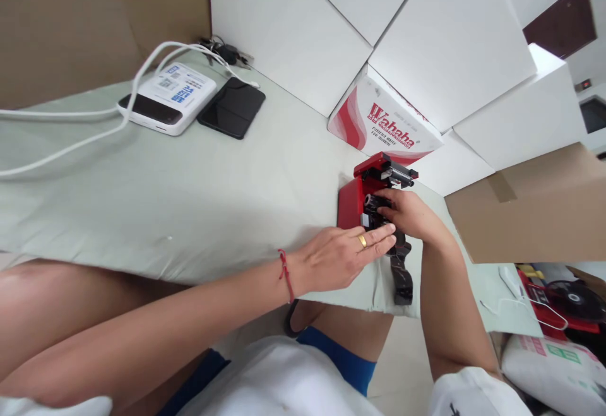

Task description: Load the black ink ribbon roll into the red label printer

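Observation:
A small red machine (349, 206) stands near the table's front edge with its lid (372, 163) raised, showing a roller under it. Inside sits a dark roll (370, 201) with a pale core. My right hand (411, 214) reaches in from the right, its thumb and fingers bent around the roll. My left hand (338, 255) lies across the machine's front, fingers stretched out, and part of the opening is hidden beneath them. From the machine a shiny black strip (402, 271) trails down over the cloth toward the table edge.
Behind the machine, a white and red Wahaha carton (386, 122) leans by the tiled wall. At the left lie a black phone (231, 108), a white power bank (175, 97) with cables, and keys (227, 53). A cardboard box (534, 208) stands at right.

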Motion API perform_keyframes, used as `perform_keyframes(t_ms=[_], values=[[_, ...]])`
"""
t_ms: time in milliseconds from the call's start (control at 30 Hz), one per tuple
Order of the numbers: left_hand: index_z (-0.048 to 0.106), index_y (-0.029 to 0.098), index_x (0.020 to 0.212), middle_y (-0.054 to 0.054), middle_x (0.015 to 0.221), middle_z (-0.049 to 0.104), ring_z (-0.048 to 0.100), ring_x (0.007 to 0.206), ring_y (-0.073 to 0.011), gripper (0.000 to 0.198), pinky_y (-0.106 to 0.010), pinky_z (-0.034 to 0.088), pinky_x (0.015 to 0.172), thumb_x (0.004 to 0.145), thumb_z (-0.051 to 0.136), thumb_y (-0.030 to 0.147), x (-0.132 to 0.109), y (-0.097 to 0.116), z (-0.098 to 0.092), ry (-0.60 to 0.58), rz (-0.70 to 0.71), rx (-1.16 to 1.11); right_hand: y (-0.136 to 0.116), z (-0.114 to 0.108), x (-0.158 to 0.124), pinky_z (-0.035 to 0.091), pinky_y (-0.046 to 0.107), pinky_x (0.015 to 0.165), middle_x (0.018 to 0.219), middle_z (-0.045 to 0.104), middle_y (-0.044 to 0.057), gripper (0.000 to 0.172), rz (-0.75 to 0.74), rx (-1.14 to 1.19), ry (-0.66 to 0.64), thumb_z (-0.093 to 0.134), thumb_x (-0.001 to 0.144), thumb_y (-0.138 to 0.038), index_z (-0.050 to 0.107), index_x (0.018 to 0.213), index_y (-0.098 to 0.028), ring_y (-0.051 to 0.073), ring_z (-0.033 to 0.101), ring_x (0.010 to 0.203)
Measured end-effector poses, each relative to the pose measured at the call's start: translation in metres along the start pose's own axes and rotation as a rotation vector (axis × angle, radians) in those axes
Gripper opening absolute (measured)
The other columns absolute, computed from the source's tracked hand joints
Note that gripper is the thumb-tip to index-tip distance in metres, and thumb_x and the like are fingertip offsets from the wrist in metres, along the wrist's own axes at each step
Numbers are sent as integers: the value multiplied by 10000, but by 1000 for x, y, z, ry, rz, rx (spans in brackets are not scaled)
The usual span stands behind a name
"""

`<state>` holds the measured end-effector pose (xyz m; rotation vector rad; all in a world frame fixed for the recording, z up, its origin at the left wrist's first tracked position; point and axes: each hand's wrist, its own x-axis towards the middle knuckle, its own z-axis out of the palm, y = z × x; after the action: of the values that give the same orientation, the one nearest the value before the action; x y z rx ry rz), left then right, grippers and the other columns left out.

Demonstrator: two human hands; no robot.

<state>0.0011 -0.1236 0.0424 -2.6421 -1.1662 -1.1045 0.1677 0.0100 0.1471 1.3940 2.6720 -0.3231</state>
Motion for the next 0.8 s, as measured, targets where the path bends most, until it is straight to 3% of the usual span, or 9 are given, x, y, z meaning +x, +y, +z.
perform_keyframes(t_ms=[100, 233, 367, 467, 567, 633, 700, 800], values=[[469, 162, 1506, -76, 1607, 489, 701, 945, -177, 576, -320, 574, 689, 935, 443, 90, -2, 8, 3, -87, -23, -14, 0, -2, 8, 558, 357, 923, 1220, 779, 40, 451, -21, -27, -46, 589, 860, -123, 731, 1269, -251, 258, 727, 1066], [487, 186, 1494, -70, 1627, 461, 705, 881, -173, 573, -330, 584, 664, 926, 472, 109, -2, 15, 6, -60, -43, -13, 6, 1, 15, 558, 346, 932, 1211, 782, 36, 459, -64, -17, -90, 591, 853, -97, 733, 1260, -255, 242, 728, 1047], [465, 152, 1496, -112, 1551, 552, 734, 834, -167, 584, -312, 568, 604, 914, 491, 116, -2, 16, 6, -53, -78, -30, 3, 4, 10, 562, 358, 913, 1167, 795, 37, 412, -104, -21, -192, 568, 869, -101, 754, 1202, -255, 238, 734, 996], [443, 153, 1506, -105, 1530, 575, 748, 823, -168, 608, -308, 560, 566, 901, 487, 105, -2, 15, 6, -61, -69, -55, -9, -6, -5, 574, 361, 906, 1139, 798, 38, 329, -82, 89, -3, 570, 937, -223, 750, 1211, -253, 227, 741, 985], [416, 170, 1520, -116, 1525, 578, 755, 840, -167, 629, -297, 571, 582, 899, 487, 97, -1, 15, 4, -81, -56, -71, -19, -19, -16, 581, 374, 913, 1095, 798, 50, 306, -41, 190, 379, 533, 1002, -375, 758, 1161, -242, 227, 738, 989], [407, 167, 1521, -133, 1517, 583, 755, 835, -163, 637, -290, 575, 600, 894, 490, 89, -1, 16, 3, -88, -49, -76, -19, -22, -13, 551, 413, 989, 1197, 770, 80, 359, -53, 121, 600, 503, 1023, -434, 732, 1217, -238, 254, 697, 1109], [416, 157, 1507, -139, 1489, 607, 751, 805, -160, 622, -284, 567, 589, 893, 490, 92, 0, 17, 2, -92, -37, -79, -12, -18, -4, 476, 480, 1101, 1344, 707, 113, 427, -88, -5, 667, 490, 1027, -464, 675, 1329, -225, 296, 598, 1284], [419, 159, 1492, -126, 1432, 653, 744, 773, -163, 590, -289, 544, 542, 907, 479, 107, 0, 20, 1, -94, -10, -81, -2, -6, 4, 413, 542, 1155, 1421, 656, 151, 495, -113, -66, 564, 460, 1036, -476, 612, 1408, -186, 328, 520, 1376]])
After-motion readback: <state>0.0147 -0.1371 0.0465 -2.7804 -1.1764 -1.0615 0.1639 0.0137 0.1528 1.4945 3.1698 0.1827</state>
